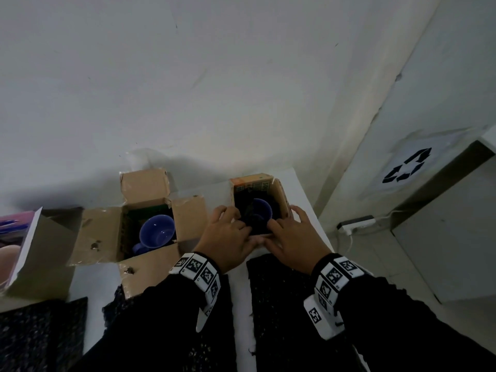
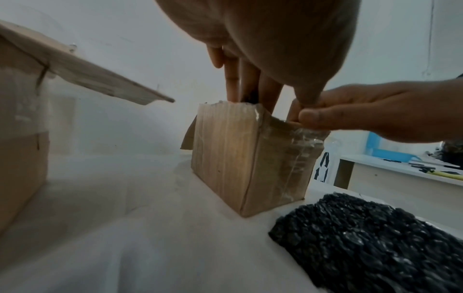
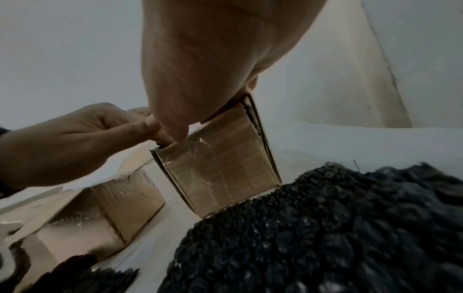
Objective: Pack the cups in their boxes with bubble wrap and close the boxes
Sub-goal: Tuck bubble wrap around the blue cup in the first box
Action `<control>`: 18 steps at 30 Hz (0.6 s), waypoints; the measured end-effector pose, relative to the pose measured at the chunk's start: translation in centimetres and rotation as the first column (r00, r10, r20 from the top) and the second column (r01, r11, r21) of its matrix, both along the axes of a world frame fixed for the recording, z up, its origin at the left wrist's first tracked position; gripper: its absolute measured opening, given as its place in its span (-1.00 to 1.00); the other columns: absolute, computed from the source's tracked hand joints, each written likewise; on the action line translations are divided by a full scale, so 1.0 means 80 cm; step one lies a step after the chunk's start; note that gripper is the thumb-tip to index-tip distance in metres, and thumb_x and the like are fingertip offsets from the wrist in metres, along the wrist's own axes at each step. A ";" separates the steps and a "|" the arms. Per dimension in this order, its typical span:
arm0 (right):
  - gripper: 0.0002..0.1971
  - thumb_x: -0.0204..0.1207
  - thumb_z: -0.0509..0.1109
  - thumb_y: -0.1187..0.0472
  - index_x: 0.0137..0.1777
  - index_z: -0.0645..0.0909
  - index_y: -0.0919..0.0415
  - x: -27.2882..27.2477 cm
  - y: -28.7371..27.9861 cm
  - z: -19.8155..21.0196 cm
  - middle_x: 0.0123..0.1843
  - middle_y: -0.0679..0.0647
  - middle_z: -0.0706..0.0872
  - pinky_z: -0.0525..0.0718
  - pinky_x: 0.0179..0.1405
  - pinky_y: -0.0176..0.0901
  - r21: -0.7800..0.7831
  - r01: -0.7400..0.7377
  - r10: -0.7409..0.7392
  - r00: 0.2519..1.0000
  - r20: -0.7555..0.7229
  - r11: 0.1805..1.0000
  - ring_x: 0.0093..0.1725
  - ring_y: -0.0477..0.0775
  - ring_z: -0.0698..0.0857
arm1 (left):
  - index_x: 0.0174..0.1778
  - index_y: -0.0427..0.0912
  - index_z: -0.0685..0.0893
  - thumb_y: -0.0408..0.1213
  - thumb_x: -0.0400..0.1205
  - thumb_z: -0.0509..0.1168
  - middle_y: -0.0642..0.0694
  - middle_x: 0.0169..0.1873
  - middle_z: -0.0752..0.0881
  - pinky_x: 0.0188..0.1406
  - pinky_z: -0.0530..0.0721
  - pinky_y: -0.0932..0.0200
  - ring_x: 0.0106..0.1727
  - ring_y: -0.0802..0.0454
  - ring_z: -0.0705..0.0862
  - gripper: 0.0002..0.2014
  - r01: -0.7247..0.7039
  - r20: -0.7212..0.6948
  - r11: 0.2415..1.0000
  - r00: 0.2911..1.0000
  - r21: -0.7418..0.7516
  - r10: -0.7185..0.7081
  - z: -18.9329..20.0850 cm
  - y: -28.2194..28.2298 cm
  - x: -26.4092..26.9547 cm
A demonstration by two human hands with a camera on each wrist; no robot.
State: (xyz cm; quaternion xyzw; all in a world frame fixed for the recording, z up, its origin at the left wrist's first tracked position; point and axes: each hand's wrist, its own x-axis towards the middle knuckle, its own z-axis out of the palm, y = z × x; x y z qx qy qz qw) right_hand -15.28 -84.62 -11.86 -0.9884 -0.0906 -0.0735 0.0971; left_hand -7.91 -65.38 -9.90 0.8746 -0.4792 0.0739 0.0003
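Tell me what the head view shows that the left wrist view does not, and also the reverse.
Only the head view looks into the boxes: a blue cup with black wrap inside the right box, and another blue cup in the open left box. Only the left wrist view shows the right box's taped outer wall and a desk behind. Both show the left hand and right hand at the right box's rim.

1. The left hand (image 1: 228, 237) has its fingertips down inside the small box (image 1: 259, 205), hidden among the black bubble wrap (image 1: 248, 217) there.
2. The cup (image 1: 262, 209) in that box shows only part of its blue rim; its handle is hidden.
3. The printing on the box's back flap is too blurred to read.
4. The pink carton (image 1: 18, 237) is cut off by the left edge.
5. The right hand (image 1: 294, 234) covers the box's near rim.
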 end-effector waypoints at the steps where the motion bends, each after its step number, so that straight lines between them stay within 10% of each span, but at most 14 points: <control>1: -0.68 0.60 0.13 -0.15 -0.07 0.55 0.07 -0.001 0.000 -0.003 -0.26 -0.03 0.72 0.35 0.46 0.21 -0.015 -0.008 0.008 1.000 -0.004 1.000 -0.22 0.08 0.68 | -0.13 0.00 0.76 0.23 0.69 -0.11 0.09 -0.23 0.78 0.31 0.33 -0.12 0.13 -0.06 0.58 -0.42 -0.011 -0.014 1.000 1.000 0.019 0.011 0.001 -0.001 -0.001; 7: -0.51 0.36 0.28 0.07 0.32 0.58 0.10 0.000 0.003 -0.011 0.23 0.02 0.68 0.29 0.34 0.16 -0.016 0.037 -0.037 0.999 -0.017 0.999 0.15 0.09 0.67 | -0.12 0.02 0.72 -0.06 0.50 0.36 -0.02 -0.11 0.66 0.21 0.35 -0.12 0.07 -0.17 0.55 -0.87 -0.008 0.111 1.000 0.994 -0.027 0.011 -0.011 0.005 -0.002; 12: -0.55 0.25 0.40 0.27 0.17 0.64 -0.04 0.008 0.007 -0.006 0.12 -0.06 0.66 0.15 0.17 0.08 0.053 0.038 -0.036 0.998 -0.043 0.998 0.07 0.05 0.66 | 0.31 -0.06 0.63 -0.12 0.43 0.45 -0.05 -0.08 0.67 0.11 0.36 -0.11 0.02 -0.13 0.51 -0.50 -0.114 0.117 0.992 0.986 -0.056 0.120 -0.016 0.005 -0.008; 18: -0.65 0.24 0.49 0.26 0.01 0.63 -0.08 0.001 0.004 -0.008 -0.11 -0.13 0.67 0.16 0.28 0.13 -0.070 0.006 -0.009 0.999 -0.048 0.998 -0.15 -0.01 0.69 | -0.09 -0.01 0.67 -0.30 0.38 0.47 -0.02 -0.16 0.65 0.13 0.39 -0.07 -0.02 -0.14 0.55 -0.77 -0.060 0.158 0.994 0.985 -0.090 0.074 -0.019 0.005 -0.016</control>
